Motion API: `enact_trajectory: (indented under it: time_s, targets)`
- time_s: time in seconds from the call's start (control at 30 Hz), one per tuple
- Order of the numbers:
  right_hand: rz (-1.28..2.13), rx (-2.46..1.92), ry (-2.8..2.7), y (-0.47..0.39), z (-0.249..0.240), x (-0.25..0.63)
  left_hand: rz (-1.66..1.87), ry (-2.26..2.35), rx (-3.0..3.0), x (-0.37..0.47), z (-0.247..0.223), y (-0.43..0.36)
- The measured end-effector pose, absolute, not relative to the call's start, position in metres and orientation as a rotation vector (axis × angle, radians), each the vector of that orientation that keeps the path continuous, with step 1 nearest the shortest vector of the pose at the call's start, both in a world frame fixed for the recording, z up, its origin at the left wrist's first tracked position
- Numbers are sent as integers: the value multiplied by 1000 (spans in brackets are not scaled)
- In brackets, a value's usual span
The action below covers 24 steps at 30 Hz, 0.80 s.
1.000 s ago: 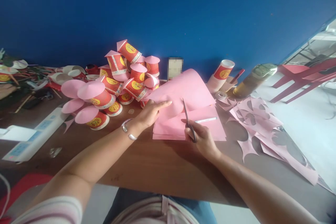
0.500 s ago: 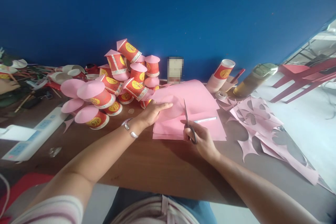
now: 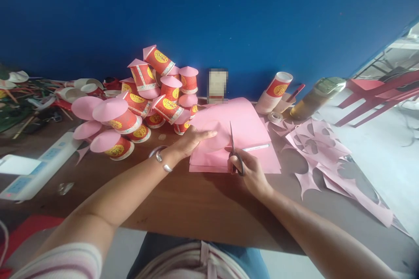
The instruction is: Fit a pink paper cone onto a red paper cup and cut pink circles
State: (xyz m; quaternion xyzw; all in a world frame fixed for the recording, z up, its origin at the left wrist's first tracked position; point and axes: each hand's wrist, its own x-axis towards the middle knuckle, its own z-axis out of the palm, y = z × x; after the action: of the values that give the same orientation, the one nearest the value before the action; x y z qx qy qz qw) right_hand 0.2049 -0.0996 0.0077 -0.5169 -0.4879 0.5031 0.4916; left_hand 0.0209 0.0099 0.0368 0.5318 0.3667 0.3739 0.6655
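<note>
My left hand (image 3: 193, 140) pinches a round pink paper piece (image 3: 216, 137) at its left side, thumb on top. Its outline blends with the pink paper sheets (image 3: 242, 115) beneath, so I cannot tell all of its edge. In my right hand (image 3: 250, 170) is a pair of scissors (image 3: 233, 144) with dark handles, the blades pointing away from me beside the paper piece's right edge. The blades look closed or nearly so. A white pen (image 3: 256, 147) lies on the sheets just right of the scissors.
Red paper cups with pink cone tops (image 3: 131, 115) are piled on the left. A power strip (image 3: 41, 165) lies nearer. Stacked cups (image 3: 274, 93), a tape roll (image 3: 275, 117) and a bottle (image 3: 317, 98) stand at the back right. Pink paper scraps (image 3: 322, 148) cover the right side.
Both hands keep nearly the same place, with the paper piece and scissors still held. The paper piece appears slightly turned or tilted. The whole view has shifted a little.
</note>
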Motion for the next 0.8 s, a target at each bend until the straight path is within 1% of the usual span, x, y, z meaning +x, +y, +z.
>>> enact_trajectory:
  time_s: [0.27,0.57,0.8]
  targets:
    - [1203,-1216,-1232,-100,4,207,835,847,1181,22,38,9]
    - [1179,-1215,-1257,-99,3,208,805,906,1221,18,22,13]
    - [1191,-1202,-1246,-99,3,208,808,891,1181,20,30,11]
